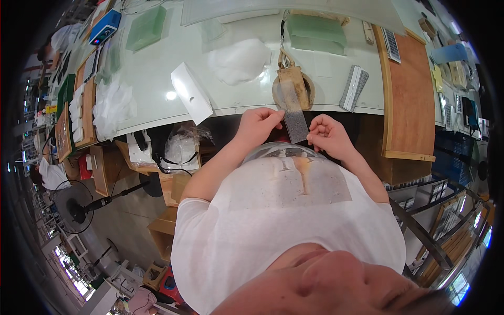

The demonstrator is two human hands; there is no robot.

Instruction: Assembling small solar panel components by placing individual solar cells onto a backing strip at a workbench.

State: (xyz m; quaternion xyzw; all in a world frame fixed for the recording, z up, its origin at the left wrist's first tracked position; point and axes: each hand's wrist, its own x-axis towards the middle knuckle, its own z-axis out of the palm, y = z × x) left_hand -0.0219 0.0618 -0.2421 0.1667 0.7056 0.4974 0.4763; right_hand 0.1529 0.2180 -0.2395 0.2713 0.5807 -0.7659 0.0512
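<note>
Left hand and right hand are seen in the head view at the near edge of a pale table, with a dark speckled strip held between them. The strip's left edge is pinched between the left thumb and fingers. The right fingers are curled, their tips set at the strip's right edge; whether it is gripped by them cannot be told. The strip is slanted across the table's edge, its near end reaching toward the person's body. Just beyond it, a wooden block is seated over a round ring, and a cord is run away from the block. To the left, a white box is laid aslant, and farther back a white sheet is spread. To the right, a grey patterned packet is placed near a wooden board. Green panes are stacked behind the block. On the floor side, a black fan is stood at far left.
</note>
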